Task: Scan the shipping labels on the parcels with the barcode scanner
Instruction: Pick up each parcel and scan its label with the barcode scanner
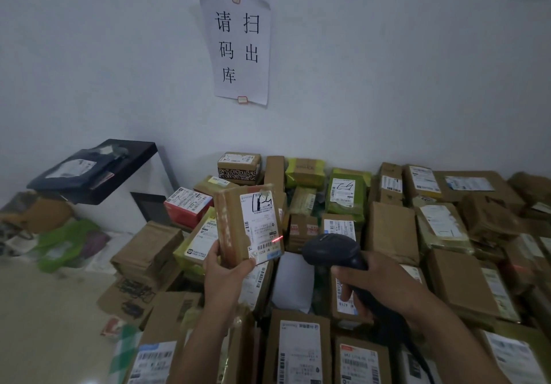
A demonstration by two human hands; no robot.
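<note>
Holds parcel (235, 228) mid-frame above pile (390, 228), left hand (223, 276) gripping its 6 o'clock end; risks no-read with red beam (277, 238) only clipping shipping label's (262, 222) 3 o'clock edge; shows long axis 12–6, label facing camera, barcode scanner (331, 249) fist-gripped in right hand (378, 282) at 4, nose toward 10.

label (262, 222) txt unreadable, scanner cable (425, 364) cropped

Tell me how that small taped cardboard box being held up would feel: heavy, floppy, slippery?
Probably light: the left hand holds the box upright by its bottom edge alone. Likely stiff, since its edges look straight. The glossy tape may be slightly slippery.
</note>
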